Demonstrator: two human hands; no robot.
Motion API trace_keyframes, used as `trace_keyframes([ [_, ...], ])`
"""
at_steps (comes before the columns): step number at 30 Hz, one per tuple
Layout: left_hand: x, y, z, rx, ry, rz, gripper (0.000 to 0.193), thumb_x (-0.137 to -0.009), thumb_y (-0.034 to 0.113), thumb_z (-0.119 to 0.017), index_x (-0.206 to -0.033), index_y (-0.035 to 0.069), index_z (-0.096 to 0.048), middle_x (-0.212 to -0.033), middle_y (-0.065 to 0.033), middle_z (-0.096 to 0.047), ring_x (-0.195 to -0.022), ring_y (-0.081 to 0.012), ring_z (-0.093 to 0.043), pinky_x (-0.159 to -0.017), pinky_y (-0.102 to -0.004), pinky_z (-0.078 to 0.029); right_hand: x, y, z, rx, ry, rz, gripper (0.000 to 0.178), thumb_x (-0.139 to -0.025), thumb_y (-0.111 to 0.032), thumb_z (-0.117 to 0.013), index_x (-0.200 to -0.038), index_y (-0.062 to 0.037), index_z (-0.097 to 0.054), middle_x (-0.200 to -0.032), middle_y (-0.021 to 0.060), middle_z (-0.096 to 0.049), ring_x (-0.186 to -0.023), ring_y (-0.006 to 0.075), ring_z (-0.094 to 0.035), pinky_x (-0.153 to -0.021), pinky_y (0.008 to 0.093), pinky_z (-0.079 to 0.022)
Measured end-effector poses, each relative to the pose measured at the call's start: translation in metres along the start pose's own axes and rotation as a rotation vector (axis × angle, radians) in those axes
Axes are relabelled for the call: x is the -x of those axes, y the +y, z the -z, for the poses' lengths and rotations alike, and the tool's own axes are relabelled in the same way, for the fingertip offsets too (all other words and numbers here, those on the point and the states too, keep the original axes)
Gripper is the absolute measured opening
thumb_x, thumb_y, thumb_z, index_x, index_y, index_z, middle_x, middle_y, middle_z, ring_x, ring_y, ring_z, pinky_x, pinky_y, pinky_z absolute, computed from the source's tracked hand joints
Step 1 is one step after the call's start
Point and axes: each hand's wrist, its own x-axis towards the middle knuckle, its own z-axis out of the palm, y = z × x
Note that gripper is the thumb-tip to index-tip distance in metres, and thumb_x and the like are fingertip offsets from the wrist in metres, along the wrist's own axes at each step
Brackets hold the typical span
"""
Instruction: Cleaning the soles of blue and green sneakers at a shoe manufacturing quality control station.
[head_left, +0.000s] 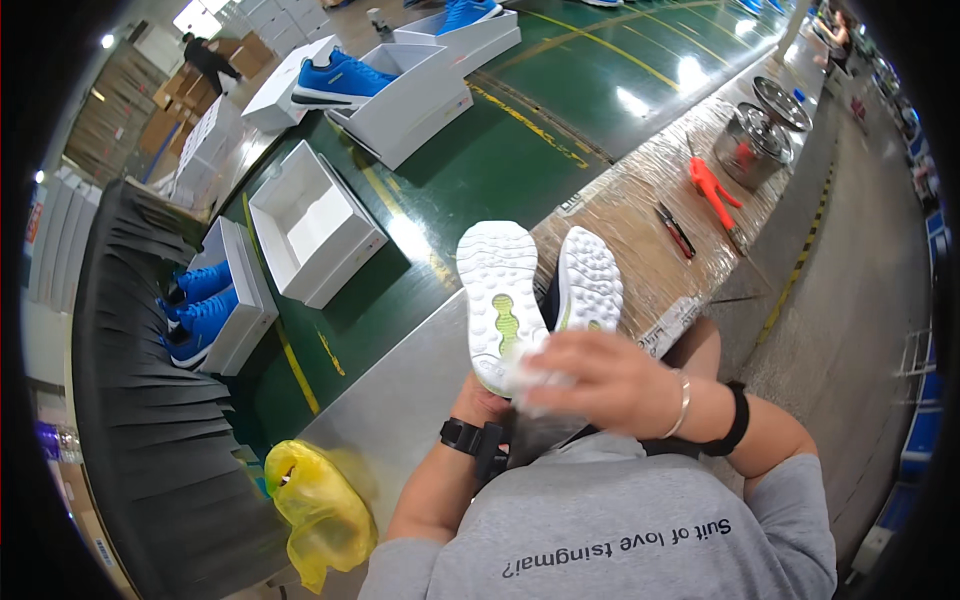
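A sneaker (498,258) with a white, lugged sole and a yellow-green centre strip is turned sole up in front of me. My left hand (482,400) grips it by the heel end from beneath, its fingers mostly hidden. Over the heel, my right hand (605,378) presses a crumpled white cloth (532,380) against the sole; hand and cloth are slightly blurred. Just right of this shoe, a second sneaker (590,275) also has its white sole up, with a bit of dark upper showing. My right forearm partly covers its lower end.
To the right, the wrapped bench (625,215) carries small cutters (676,232), a red-handled tool (712,190) and a metal pot (752,148). Ahead, a green conveyor (470,170) bears an open white box (315,225) and boxed blue sneakers (345,78). A yellow plastic bag (325,510) lies lower left.
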Motion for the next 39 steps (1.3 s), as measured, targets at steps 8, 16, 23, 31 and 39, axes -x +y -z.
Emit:
trace_keyframes([
  [8, -0.003, -0.004, 0.002, 0.276, -0.213, 0.109, 0.035, -0.095, 0.029, -0.038, -0.122, 0.008, -0.049, -0.118, -0.0078, -0.057, -0.105, -0.0214, -0.057, -0.092, -0.0382, -0.047, -0.013, 0.095, 0.007, 0.028, -0.109, -0.238, 0.038, -0.07, 0.001, -0.061, -0.105, -0.0123, -0.059, -0.113, 0.0121, -0.054, -0.1, 0.0326, -0.051, -0.088, 0.0395, -0.043],
  [16, -0.013, -0.005, -0.001, 0.179, -0.255, 0.016, 0.038, -0.097, 0.029, -0.033, -0.127, 0.009, -0.045, -0.122, -0.009, -0.055, -0.109, -0.0226, -0.054, -0.096, -0.0382, -0.044, -0.049, 0.057, -0.024, -0.165, -0.302, 0.279, 0.04, -0.068, -0.008, -0.063, -0.108, -0.0117, -0.056, -0.124, 0.0121, -0.048, -0.111, 0.0319, -0.048, -0.089, 0.04, -0.045],
  [23, -0.027, -0.002, -0.01, 0.205, -0.287, 0.095, 0.039, -0.097, 0.026, -0.038, -0.129, 0.006, -0.043, -0.125, -0.0096, -0.053, -0.11, -0.0228, -0.053, -0.097, -0.0368, -0.042, -0.073, 0.227, -0.044, 0.005, -0.511, -0.262, 0.031, -0.075, -0.005, -0.056, -0.103, -0.0164, -0.063, -0.112, 0.0081, -0.056, -0.099, 0.0304, -0.049, -0.09, 0.039, -0.041],
  [31, -0.002, 0.025, -0.037, -0.566, 0.289, -0.08, 0.037, -0.093, 0.018, -0.048, -0.127, 0.002, -0.046, -0.123, -0.009, -0.054, -0.108, -0.0189, -0.055, -0.092, -0.0315, -0.045, -0.019, 0.233, 0.021, -0.104, -0.094, -0.503, 0.032, -0.075, -0.004, -0.055, -0.106, -0.0039, -0.061, -0.106, 0.0157, -0.058, -0.102, 0.0317, -0.053, -0.091, 0.0402, -0.041],
  [39, 0.086, 0.213, -0.092, -1.292, 0.568, -0.72, 0.033, -0.083, 0.009, -0.06, -0.113, -0.001, -0.056, -0.105, -0.0077, -0.064, -0.087, -0.0175, -0.063, -0.068, -0.0279, -0.05, 0.056, 0.178, 0.009, -0.089, 0.066, -0.565, 0.032, -0.074, 0.002, -0.055, -0.105, -0.0048, -0.059, -0.11, 0.0177, -0.055, -0.104, 0.0353, -0.051, -0.092, 0.0401, -0.04],
])
